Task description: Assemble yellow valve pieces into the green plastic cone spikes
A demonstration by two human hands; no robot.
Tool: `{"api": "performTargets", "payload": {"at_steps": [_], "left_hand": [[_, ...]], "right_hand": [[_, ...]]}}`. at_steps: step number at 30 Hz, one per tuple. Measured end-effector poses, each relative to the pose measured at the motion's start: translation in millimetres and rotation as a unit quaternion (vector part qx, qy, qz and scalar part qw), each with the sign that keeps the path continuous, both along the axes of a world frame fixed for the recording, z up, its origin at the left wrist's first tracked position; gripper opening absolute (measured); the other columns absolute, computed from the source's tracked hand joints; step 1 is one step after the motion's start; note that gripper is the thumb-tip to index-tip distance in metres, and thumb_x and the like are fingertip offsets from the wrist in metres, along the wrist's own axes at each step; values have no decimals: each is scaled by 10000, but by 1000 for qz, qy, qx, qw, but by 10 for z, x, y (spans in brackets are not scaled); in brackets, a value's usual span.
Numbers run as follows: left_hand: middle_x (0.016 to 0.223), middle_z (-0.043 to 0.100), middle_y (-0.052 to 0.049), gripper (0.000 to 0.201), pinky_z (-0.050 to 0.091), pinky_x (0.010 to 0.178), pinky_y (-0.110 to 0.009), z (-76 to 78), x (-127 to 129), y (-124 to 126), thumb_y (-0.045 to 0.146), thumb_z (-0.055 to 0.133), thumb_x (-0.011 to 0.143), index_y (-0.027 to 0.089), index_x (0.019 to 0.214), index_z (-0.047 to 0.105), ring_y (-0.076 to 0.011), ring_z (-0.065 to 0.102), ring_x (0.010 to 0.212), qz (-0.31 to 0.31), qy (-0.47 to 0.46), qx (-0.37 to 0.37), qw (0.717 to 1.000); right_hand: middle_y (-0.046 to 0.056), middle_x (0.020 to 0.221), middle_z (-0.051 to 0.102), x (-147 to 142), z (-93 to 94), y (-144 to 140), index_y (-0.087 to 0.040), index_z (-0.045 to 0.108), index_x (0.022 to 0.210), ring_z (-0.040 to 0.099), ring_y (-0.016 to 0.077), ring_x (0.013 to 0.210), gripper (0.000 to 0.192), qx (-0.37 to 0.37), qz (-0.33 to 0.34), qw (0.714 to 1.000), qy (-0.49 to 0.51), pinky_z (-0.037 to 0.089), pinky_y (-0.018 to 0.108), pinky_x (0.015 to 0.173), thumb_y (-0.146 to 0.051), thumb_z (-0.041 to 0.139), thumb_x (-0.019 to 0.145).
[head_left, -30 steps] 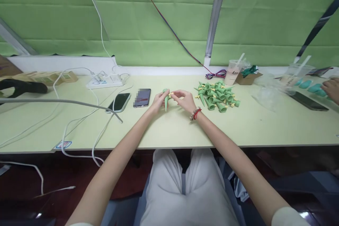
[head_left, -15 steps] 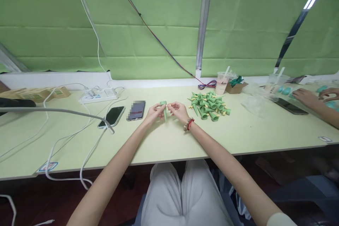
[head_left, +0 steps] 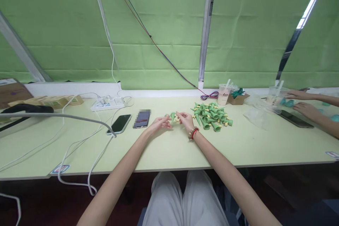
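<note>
Markings: the dark print on the plastic cup [head_left: 224,93] is too small to read. Containers: the cup holds a pale pink drink and a straw [head_left: 228,82]; the cardboard box [head_left: 236,100] holds dark green material [head_left: 237,93]. The right hand [head_left: 186,120] pinches the green cone [head_left: 173,116] between both hands, left of the cone pile [head_left: 210,114]. The left hand [head_left: 160,123] (previously gripping the cone tip-down) has loosely extended fingers; whether they grip anything cannot be told.
</note>
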State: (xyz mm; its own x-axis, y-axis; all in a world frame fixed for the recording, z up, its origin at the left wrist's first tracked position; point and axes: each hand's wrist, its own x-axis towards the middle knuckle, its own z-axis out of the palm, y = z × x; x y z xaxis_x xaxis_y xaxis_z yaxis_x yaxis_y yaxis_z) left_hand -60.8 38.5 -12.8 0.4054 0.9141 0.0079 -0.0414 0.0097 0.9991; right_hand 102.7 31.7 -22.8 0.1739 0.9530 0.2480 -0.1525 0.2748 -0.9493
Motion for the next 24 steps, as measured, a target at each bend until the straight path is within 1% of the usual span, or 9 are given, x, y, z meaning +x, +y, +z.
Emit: {"api": "performTargets", "payload": {"at_steps": [2, 4, 7, 11, 14, 17, 19, 21, 24], "left_hand": [[597, 617, -56, 449, 479, 696, -328, -12, 23, -24, 513, 614, 694, 85, 831, 615, -180, 633, 631, -33, 20, -17, 999], [611, 622, -65, 430, 478, 686, -317, -17, 38, -39, 498, 630, 686, 81, 788, 613, -180, 635, 632, -44, 26, -13, 999], [628, 620, -58, 377, 476, 673, -297, -16, 34, -31, 458, 653, 681, 89, 745, 611, -172, 635, 640, -22, 6, 14, 1000], [636, 623, -44, 365, 483, 724, -322, 3, -11, 6, 429, 666, 680, 115, 859, 614, -175, 642, 670, 20, -35, 16, 999], [647, 633, -43, 392, 483, 722, -318, 27, -23, 4, 438, 666, 678, 123, 894, 577, -177, 648, 674, 34, -45, 13, 998], [660, 634, -30, 437, 485, 691, -314, 49, -3, -41, 486, 640, 682, 154, 949, 544, -192, 656, 672, -15, -36, -12, 999], [697, 645, -56, 442, 488, 698, -323, 56, 18, -78, 542, 589, 698, 154, 908, 557, -208, 660, 690, -73, -12, -41, 996], [726, 651, -87, 470, 487, 726, -335, 58, 36, -101, 590, 527, 717, 141, 846, 579, -216, 660, 707, -112, 11, -61, 992], [754, 659, -102, 497, 482, 765, -352, 51, 48, -99, 606, 484, 736, 142, 876, 595, -219, 659, 737, -105, 10, -51, 993]], "right_hand": [[-21, 569, 556, -2, -6, 0, -128, 610, 676, 401, 43, 388, 339, -1, 6, 1000, 0, 322, 198, 398, -453, 665, 595], [-19, 576, 557, -1, -7, 4, -127, 612, 692, 402, 45, 389, 350, -1, 10, 1000, -2, 321, 199, 400, -462, 660, 599], [-19, 567, 548, -5, -3, 4, -132, 595, 660, 401, 48, 388, 355, 2, 8, 1000, -4, 311, 196, 395, -479, 650, 608], [-44, 464, 488, -29, 5, -12, -160, 513, 531, 392, 54, 373, 369, 5, -2, 1000, -19, 312, 198, 402, -496, 638, 620], [-56, 419, 452, -45, 16, -26, -171, 474, 487, 375, 53, 365, 383, 13, 8, 999, -41, 304, 198, 401, -490, 629, 632], [-59, 421, 449, -43, 40, -35, -171, 467, 479, 362, 48, 362, 378, 23, 13, 998, -50, 285, 196, 391, -474, 635, 631], [-60, 437, 455, -37, 60, -37, -170, 476, 495, 362, 46, 362, 365, 25, 11, 999, -43, 283, 196, 385, -467, 642, 627], [-54, 480, 488, -34, 75, -40, -167, 503, 538, 375, 46, 369, 343, 27, 15, 999, -27, 299, 195, 383, -468, 645, 626], [-24, 580, 567, -38, 77, -50, -156, 572, 632, 422, 50, 408, 325, 29, 49, 998, -17, 352, 191, 404, -469, 660, 610]]}}
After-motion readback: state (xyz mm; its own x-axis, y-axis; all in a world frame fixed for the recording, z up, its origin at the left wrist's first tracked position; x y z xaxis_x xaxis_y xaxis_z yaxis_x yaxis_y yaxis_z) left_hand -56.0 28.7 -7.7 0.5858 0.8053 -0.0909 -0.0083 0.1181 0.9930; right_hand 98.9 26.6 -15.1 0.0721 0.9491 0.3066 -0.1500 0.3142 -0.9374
